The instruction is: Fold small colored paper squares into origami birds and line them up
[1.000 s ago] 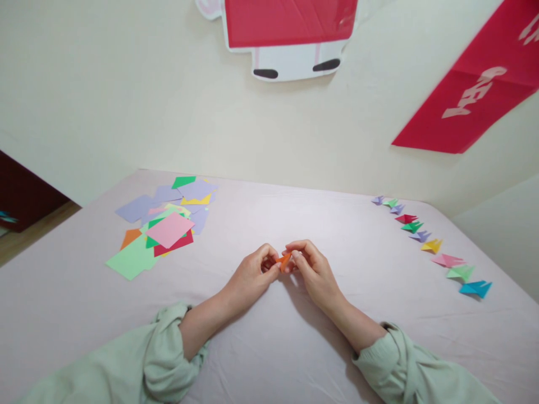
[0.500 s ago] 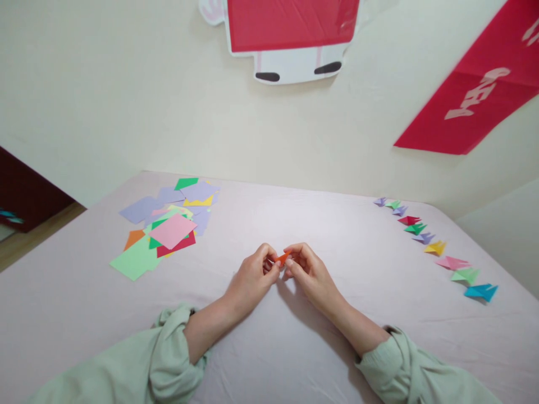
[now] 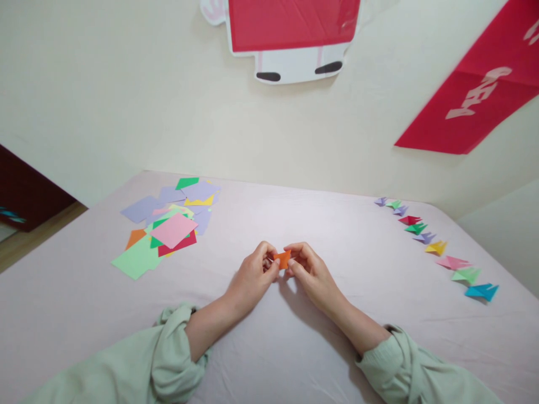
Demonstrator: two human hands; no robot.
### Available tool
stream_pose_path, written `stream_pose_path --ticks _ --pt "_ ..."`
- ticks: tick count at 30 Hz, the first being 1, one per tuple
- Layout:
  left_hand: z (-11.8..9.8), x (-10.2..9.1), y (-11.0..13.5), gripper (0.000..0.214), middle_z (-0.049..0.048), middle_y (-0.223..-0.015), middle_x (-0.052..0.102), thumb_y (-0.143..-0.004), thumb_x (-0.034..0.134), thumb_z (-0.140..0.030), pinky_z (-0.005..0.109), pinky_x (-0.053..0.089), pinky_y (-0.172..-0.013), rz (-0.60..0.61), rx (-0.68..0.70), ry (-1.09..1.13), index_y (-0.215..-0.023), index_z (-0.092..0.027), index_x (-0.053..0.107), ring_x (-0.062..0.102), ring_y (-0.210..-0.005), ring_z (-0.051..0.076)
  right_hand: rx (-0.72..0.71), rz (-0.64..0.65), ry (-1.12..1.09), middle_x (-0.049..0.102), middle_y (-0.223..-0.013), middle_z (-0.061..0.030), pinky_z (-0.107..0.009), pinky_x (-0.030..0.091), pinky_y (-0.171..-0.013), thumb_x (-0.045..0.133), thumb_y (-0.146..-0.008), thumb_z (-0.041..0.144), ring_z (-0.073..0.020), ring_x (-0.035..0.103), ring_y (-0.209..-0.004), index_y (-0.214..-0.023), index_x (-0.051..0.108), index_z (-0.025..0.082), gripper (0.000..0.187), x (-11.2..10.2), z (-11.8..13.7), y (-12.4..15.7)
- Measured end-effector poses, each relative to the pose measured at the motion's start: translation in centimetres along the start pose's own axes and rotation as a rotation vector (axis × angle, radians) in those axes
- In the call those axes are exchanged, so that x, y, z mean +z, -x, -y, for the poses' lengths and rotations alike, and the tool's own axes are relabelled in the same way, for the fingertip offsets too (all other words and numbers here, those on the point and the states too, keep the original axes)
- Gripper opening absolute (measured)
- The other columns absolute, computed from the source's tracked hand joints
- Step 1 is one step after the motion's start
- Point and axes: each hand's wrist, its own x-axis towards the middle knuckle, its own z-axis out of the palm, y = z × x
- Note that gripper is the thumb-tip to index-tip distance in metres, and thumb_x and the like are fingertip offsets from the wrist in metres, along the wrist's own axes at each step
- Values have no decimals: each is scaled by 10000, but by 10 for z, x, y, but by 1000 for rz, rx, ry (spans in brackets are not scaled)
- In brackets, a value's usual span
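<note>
Left hand (image 3: 252, 275): pinching orange paper (image 3: 282, 260)!
Right hand (image 3: 314, 275): pinching its other side!
Red banner (image 3: 442, 126): pale lettering (image 3: 478, 95), unreadable.
Folded papers (image 3: 424, 238): lining tabletop's (image 3: 269, 219) right edge.

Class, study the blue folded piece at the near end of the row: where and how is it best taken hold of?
Probably pinch the blue piece across its broad middle, coming from the near side with the right hand, once free of the orange paper. Its right end forks into narrow points that might bend, and the light green piece lies just beyond.
</note>
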Motion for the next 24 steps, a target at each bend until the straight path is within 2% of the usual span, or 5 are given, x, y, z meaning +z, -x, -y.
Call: stream_pose_path --ticks 6,13,18,24 --pt "2 0 -1 98 -32 -764 578 -904 470 -229 234 466 -614 -7 -28 126 -996 -197 487 602 -636 102 16 -2 -4 600 -987 -43 -311 502 -686 514 -878 305 -146 610 -741 -1083 539 208 228 -2 4 -1" --pt "-3 -2 -1 118 -25 -774 603 -920 448 -243 228 457 -598 -34 -48 143 -1031 -203 436 594 -626 102 15 -2 -33 612 -999 -45 -309 504 -657 503 -879 289 -138 611 -702 -1103 544 211 240 -3 3 -2" --pt "-5 -3 -2 60 -25 -817 627 -915 452 -221 237 472 -648 -53 -25 146 -923 -215 392 601 -650 94 -32 15 -77 647 -878 -24 -304 506 -668 500 -899 276 -134 608 -692 -1093 524 207 207 -3 2 -3" --pt "-1 -4 -1 80 -6 -872 617 -873 439 -134 270 490 -736 -30 16 74 -896 -203 473 631 -782 123 -50 16 -96 630 -830 -10 -311 509 -674 497 -914 308 -133 606 -686 -1081 522 206 196 -2 1 -3"
